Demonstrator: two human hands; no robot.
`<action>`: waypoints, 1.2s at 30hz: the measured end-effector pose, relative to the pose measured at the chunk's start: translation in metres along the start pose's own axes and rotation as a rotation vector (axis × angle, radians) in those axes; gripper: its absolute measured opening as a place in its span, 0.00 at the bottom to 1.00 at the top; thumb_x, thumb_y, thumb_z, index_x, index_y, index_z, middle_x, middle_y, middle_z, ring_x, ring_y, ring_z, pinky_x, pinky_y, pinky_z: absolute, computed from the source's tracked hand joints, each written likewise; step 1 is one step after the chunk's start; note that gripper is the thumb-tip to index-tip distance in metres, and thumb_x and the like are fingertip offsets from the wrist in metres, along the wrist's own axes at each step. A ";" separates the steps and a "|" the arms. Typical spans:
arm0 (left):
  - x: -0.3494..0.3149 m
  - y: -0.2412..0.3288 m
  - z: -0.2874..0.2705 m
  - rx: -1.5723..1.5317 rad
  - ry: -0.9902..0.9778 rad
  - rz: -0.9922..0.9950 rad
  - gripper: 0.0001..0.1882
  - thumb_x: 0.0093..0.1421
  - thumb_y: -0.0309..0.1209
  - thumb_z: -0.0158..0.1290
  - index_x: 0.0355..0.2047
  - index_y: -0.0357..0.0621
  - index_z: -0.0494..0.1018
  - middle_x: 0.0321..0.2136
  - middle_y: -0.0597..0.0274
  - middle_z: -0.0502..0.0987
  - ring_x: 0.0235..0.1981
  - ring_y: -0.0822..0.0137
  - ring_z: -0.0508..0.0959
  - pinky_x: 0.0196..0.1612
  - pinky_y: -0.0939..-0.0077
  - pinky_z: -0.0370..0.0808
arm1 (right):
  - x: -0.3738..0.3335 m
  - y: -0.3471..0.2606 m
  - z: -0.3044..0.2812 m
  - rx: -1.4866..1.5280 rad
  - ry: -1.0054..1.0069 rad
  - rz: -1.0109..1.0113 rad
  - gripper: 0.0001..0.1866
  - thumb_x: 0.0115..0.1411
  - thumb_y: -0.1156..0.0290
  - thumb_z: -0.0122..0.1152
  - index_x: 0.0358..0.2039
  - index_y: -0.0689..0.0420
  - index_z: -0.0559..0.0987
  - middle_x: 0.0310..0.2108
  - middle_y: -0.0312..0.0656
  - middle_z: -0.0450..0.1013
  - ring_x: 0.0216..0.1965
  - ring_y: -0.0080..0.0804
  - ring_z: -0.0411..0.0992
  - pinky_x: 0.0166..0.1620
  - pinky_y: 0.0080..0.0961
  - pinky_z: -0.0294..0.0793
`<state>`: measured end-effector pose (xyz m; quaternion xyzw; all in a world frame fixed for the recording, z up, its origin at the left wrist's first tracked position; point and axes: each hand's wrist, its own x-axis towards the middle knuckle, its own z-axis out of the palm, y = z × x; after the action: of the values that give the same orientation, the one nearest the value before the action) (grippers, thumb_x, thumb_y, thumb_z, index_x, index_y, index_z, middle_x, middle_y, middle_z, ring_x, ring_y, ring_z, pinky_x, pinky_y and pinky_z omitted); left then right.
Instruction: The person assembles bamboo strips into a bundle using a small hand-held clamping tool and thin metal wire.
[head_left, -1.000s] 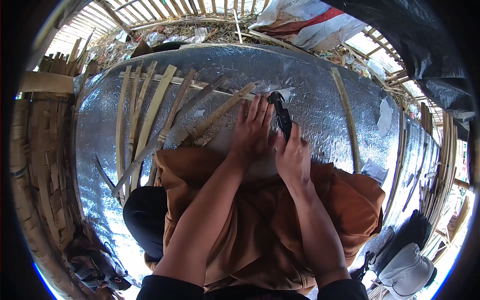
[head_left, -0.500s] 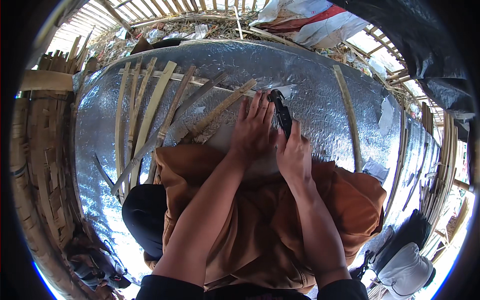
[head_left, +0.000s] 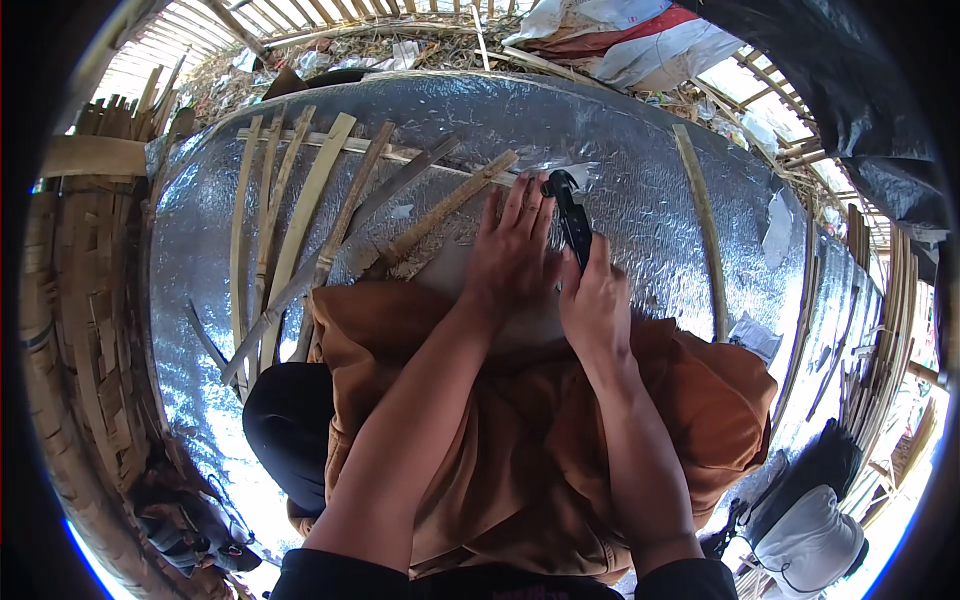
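Note:
My left hand (head_left: pixel 512 245) lies flat, palm down, with its fingers stretched out over the silver foil sheet just in front of my lap. In my right hand (head_left: pixel 598 295) is a slim black hand tool (head_left: pixel 573 222) with a hooked head; its exact kind I cannot make out. The tool's head points away from me, right beside my left fingertips. What lies under the left palm is mostly hidden. A knobbly bamboo strip (head_left: pixel 445 212) ends close to the left fingers, to their left. Brown cloth (head_left: pixel 500 440) covers my lap below both forearms.
Several split bamboo strips (head_left: pixel 310 210) fan out at the left on the foil sheet (head_left: pixel 620 130). One strip (head_left: pixel 703 230) lies alone at the right. Bamboo walls (head_left: pixel 85 330) flank the left side. A white sack (head_left: pixel 640 45) sits at the back, a pale cap-like item (head_left: pixel 810 540) at lower right.
The black tool and my right hand have shifted slightly to the right. My left hand stays nearly in place, its fingers a little farther forward.

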<state>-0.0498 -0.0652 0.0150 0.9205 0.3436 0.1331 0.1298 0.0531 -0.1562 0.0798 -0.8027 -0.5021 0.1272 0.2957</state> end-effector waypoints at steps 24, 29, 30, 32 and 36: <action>-0.001 0.001 0.001 0.029 -0.054 -0.017 0.45 0.63 0.54 0.50 0.71 0.35 0.57 0.74 0.49 0.55 0.77 0.52 0.49 0.75 0.41 0.49 | 0.001 -0.004 -0.008 -0.029 -0.088 0.060 0.17 0.69 0.72 0.56 0.52 0.66 0.64 0.22 0.64 0.75 0.28 0.68 0.77 0.26 0.57 0.75; 0.001 0.001 0.006 0.045 -0.002 0.005 0.44 0.63 0.54 0.49 0.71 0.35 0.58 0.74 0.50 0.54 0.76 0.52 0.50 0.74 0.42 0.50 | 0.005 -0.008 -0.009 0.040 0.097 -0.021 0.20 0.69 0.72 0.57 0.57 0.67 0.65 0.28 0.65 0.76 0.28 0.67 0.77 0.27 0.54 0.76; 0.000 0.001 0.005 0.045 -0.004 -0.001 0.44 0.63 0.54 0.50 0.71 0.35 0.58 0.74 0.51 0.54 0.76 0.52 0.50 0.74 0.42 0.50 | 0.004 -0.007 -0.009 -0.004 0.070 -0.043 0.21 0.69 0.71 0.57 0.57 0.67 0.65 0.27 0.64 0.76 0.28 0.66 0.78 0.27 0.53 0.77; 0.001 0.001 0.004 0.045 -0.004 -0.007 0.44 0.63 0.54 0.50 0.71 0.35 0.58 0.74 0.51 0.54 0.76 0.53 0.50 0.74 0.42 0.51 | 0.004 -0.004 -0.007 -0.041 0.053 -0.058 0.21 0.69 0.71 0.57 0.57 0.67 0.65 0.27 0.64 0.76 0.28 0.66 0.78 0.27 0.54 0.76; 0.002 -0.001 0.004 0.053 -0.020 -0.011 0.45 0.62 0.53 0.50 0.72 0.35 0.57 0.74 0.51 0.55 0.76 0.53 0.50 0.74 0.42 0.51 | 0.006 -0.007 -0.008 -0.066 0.003 -0.029 0.19 0.69 0.70 0.57 0.55 0.66 0.66 0.27 0.63 0.76 0.28 0.65 0.78 0.27 0.54 0.77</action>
<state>-0.0474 -0.0643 0.0111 0.9230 0.3508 0.1140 0.1094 0.0553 -0.1516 0.0910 -0.8049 -0.5171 0.1049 0.2717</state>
